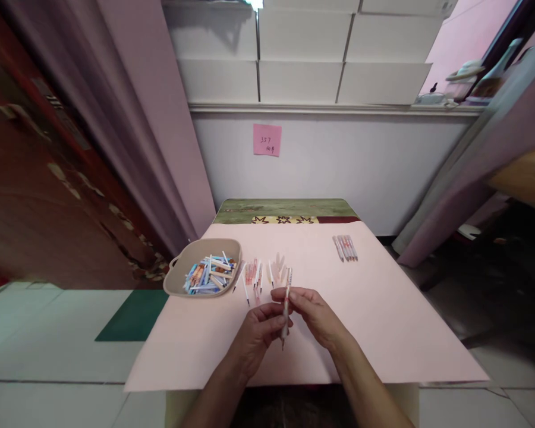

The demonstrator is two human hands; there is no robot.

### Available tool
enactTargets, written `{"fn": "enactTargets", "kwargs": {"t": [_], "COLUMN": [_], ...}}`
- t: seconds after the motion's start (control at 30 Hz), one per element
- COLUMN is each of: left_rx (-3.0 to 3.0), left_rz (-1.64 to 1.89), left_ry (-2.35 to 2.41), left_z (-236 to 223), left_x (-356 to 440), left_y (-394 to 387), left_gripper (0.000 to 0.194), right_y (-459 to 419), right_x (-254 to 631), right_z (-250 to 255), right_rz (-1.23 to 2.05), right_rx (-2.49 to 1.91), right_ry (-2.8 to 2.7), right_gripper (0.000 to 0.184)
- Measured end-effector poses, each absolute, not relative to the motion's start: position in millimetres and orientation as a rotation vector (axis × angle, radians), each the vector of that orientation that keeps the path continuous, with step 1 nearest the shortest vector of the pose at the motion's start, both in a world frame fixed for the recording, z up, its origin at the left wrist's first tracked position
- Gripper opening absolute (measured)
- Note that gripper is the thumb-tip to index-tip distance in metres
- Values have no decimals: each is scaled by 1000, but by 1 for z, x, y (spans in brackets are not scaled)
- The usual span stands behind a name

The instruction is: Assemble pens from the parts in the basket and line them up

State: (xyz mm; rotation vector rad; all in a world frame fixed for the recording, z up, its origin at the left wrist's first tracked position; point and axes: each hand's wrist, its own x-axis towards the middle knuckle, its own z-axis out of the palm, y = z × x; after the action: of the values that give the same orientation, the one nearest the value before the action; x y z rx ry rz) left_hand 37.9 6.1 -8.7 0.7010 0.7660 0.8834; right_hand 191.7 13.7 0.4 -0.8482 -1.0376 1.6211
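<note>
A printed pen (286,310) is gripped by the left hand (263,324) and the right hand (314,312), right of the beige basin (177,274). White pen refills (245,284) are scattered just beside the basin; farther right of it, a row of pens (345,248) is laid.

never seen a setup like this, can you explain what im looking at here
There's no machine here, just a person's two bare hands. The single picture comes from a camera worn on their head, looking forward and down. The left hand and right hand together hold a pen, its tip pointing toward the person. On the pink sheet covering most of the table sit a beige basket of mixed slender pieces, some thin white sticks with dark tips, and a row of pens.
</note>
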Motion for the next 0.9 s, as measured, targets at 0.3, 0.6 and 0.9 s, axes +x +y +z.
{"fn": "enactTargets", "kwargs": {"t": [0.3,0.6,0.9], "left_rx": [732,743,730], "left_rz": [875,865,866], "left_ry": [739,738,750], "left_z": [-6,-8,-8], "left_x": [37,37,38], "left_y": [4,4,6], "left_gripper": [19,17,18], "right_y": [13,14,17], "right_x": [186,186,185], "right_z": [-3,-8,-14], "right_rz": [1680,1648,1669], "right_rx": [-801,-859,-823], "right_ry": [-972,-904,-910], "right_gripper": [36,35,34]}}
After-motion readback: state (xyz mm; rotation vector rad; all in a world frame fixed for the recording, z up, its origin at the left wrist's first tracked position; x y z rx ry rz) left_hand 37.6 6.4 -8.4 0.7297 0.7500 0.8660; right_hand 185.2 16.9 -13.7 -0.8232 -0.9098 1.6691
